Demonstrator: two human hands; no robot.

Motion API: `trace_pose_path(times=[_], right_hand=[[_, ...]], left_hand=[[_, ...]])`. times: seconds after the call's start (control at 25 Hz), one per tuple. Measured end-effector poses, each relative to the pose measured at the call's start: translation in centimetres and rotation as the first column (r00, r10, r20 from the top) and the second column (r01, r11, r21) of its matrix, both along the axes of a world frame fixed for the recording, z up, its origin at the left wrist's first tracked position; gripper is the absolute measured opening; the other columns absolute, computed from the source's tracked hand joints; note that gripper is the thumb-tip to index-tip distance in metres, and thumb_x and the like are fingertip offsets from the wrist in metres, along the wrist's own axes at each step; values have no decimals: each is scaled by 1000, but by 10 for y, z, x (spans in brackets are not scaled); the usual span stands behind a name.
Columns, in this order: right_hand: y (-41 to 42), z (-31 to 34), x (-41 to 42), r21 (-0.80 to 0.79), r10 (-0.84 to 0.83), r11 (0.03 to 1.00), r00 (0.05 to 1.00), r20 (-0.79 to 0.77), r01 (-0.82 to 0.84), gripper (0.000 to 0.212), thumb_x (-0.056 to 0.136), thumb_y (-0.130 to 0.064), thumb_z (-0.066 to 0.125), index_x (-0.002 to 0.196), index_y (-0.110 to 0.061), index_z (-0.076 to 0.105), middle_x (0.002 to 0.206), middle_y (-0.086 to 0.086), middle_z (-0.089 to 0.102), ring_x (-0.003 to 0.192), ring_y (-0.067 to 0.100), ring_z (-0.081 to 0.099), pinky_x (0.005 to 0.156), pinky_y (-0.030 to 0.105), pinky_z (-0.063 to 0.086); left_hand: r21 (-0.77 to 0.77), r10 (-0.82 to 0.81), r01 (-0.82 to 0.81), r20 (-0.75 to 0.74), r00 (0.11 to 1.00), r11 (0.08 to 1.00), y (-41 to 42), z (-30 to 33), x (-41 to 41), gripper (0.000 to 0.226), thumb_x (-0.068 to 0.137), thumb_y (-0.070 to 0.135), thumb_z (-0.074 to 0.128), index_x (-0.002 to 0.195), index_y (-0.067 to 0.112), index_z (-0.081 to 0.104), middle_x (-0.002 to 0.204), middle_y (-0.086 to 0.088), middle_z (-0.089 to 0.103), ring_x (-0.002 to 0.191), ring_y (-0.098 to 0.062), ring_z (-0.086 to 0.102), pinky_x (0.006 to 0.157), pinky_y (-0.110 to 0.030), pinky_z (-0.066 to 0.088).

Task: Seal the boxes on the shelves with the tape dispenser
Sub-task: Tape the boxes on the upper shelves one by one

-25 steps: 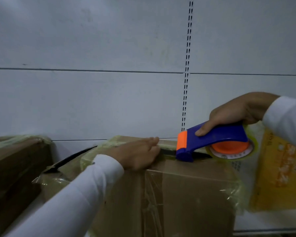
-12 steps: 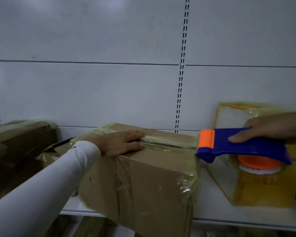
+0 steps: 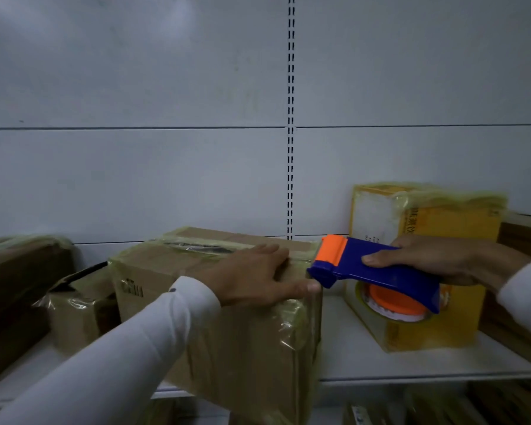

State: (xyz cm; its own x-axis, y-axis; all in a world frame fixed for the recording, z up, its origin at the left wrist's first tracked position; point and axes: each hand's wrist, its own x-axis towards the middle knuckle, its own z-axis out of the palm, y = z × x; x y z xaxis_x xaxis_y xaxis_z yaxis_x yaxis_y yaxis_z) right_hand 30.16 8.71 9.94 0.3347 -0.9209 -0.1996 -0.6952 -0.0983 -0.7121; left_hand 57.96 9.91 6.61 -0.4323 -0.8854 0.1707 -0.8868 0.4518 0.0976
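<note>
My left hand (image 3: 255,279) lies flat on the box (image 3: 215,305); my right grip (image 3: 436,259) holds the tape dispenser (image 3: 377,271). Overhanging the shelf (image 3: 380,360), the box could tip.

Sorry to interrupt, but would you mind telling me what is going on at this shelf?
A person is taping up boxes. The left hand presses flat on top of a brown box on the shelf. The right hand holds a tape dispenser at the box's right edge, in front of a yellow box.
</note>
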Motion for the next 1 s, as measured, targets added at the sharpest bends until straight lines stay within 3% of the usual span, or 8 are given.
trace_pose_path(times=[0.08, 0.24, 0.4, 0.52, 0.76, 1.0], right_hand=[[3, -1, 0, 9, 6, 1000, 1000, 5, -6, 61, 73, -56, 64, 105, -5, 69, 96, 13, 75, 80, 26, 70, 65, 28, 52], [4, -7, -1, 5, 18, 1000, 1000, -2, -18, 58, 76, -55, 61, 108, -7, 66, 96, 9, 76, 82, 24, 72, 66, 26, 53], [13, -15, -8, 11, 74, 997, 997, 9, -74, 53, 77, -54, 60, 106, -10, 66, 92, 5, 76, 78, 18, 72, 64, 23, 53], [20, -25, -12, -10, 66, 998, 996, 57, -66, 55, 76, -55, 62, 105, -8, 68, 91, 9, 76, 77, 21, 71, 66, 26, 51], [55, -36, -25, 69, -39, 997, 990, 138, 29, 46, 83, -50, 62, 96, -7, 70, 81, 9, 75, 64, 16, 70, 61, 25, 51], [60, -41, 13, 89, -204, 975, 979, 20, 201, 51, 81, -55, 69, 100, -7, 68, 84, 8, 75, 70, 20, 71, 65, 28, 53]], left_hand=[[55, 4, -5, 9, 1000, 998, 1, -1, -8, 85, 62, 91, 28, 98, 16, 48, 103, 0, 52, 101, -22, 49, 93, -42, 42], [167, 40, -34, -33, 999, 985, 1, 4, -5, 86, 58, 74, 41, 118, 13, 46, 128, -4, 45, 126, -23, 38, 101, -37, 32], [218, 53, -35, -77, 996, 975, 2, 6, 2, 85, 51, 69, 42, 125, 28, 44, 131, 7, 45, 126, -19, 42, 106, -37, 34], [239, 87, -47, -158, 984, 970, -3, 2, 2, 89, 54, 63, 48, 139, 44, 35, 144, 17, 39, 124, -4, 40, 103, -25, 31], [216, 51, -15, -159, 986, 976, -8, 0, 3, 94, 48, 65, 45, 140, 49, 34, 155, 17, 23, 141, -6, 23, 113, -25, 19], [198, 4, 28, -156, 988, 980, -5, -4, 5, 97, 48, 67, 43, 142, 46, 34, 156, 12, 20, 142, -12, 24, 115, -31, 20]])
